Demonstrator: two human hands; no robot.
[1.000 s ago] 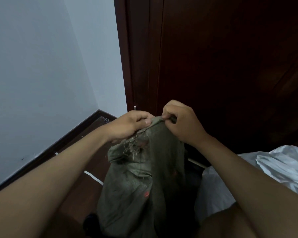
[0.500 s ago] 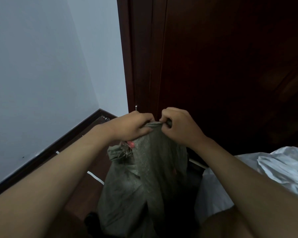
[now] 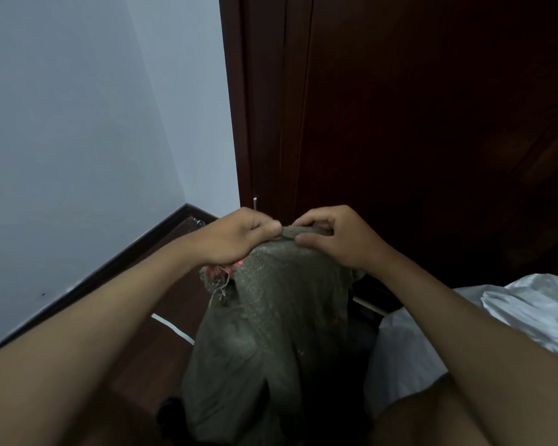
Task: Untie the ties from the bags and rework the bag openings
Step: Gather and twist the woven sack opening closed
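Observation:
A grey-green woven sack (image 3: 271, 323) stands upright on the floor in front of me, its top edge held up. My left hand (image 3: 236, 238) grips the left part of the sack's top edge, fingers curled over the fabric. My right hand (image 3: 332, 236) holds the edge just to the right, fingers over the far side and thumb pressed on the near side. Below my left hand a frayed corner (image 3: 219, 278) of the sack hangs with loose threads and a bit of red. I cannot make out a tie.
A dark wooden door (image 3: 416, 123) stands right behind the sack. A pale wall (image 3: 78, 140) with a dark skirting board runs along the left. A white plastic bag (image 3: 529, 310) lies at the right. The floor (image 3: 161, 342) is dark wood, with a white strip on it.
Both hands have risen slightly with the sack's top edge. The right hand has loosened from a tight pinch, its thumb now flat on the near side. The frayed corner has dropped below the left hand.

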